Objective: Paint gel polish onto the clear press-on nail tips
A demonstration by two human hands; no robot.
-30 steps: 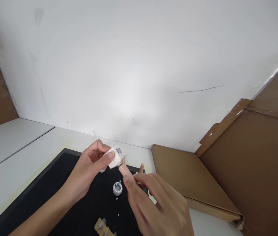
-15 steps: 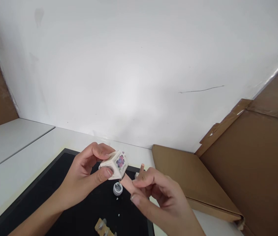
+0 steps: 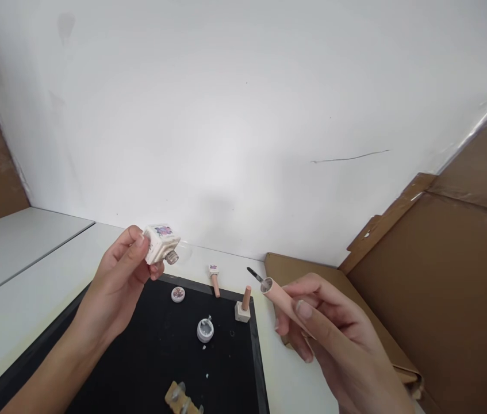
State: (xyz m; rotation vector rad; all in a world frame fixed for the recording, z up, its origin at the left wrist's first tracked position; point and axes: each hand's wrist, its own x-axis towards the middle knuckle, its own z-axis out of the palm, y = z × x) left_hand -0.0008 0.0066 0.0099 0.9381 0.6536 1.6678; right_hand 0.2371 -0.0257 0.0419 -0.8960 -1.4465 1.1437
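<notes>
My left hand [image 3: 125, 267] grips a white, square nail polish bottle [image 3: 162, 241] with a flower print. The bottle is tilted, its threaded neck uncovered and facing down to the right. In my right hand [image 3: 325, 325] is the long pink brush cap [image 3: 281, 299], its dark brush pointing up and left, well apart from the bottle. Below and between the hands, a small open jar [image 3: 204, 330] of greyish stuff stands on the black mat [image 3: 140, 351]. A round printed lid [image 3: 177, 294] lies near it.
A capped polish bottle [image 3: 242, 311] stands at the mat's right edge; another polish bottle [image 3: 214, 276] lies at its far edge. Nearer me is a tan piece [image 3: 178, 397] with clear nail-like tips. A cardboard box [image 3: 312, 276] lies at right, before a white wall [image 3: 226, 115].
The brush cap has come off the bottle and moved right in my right hand. My left hand has shifted left and up with the bottle, uncovering the lid and the polish bottles behind.
</notes>
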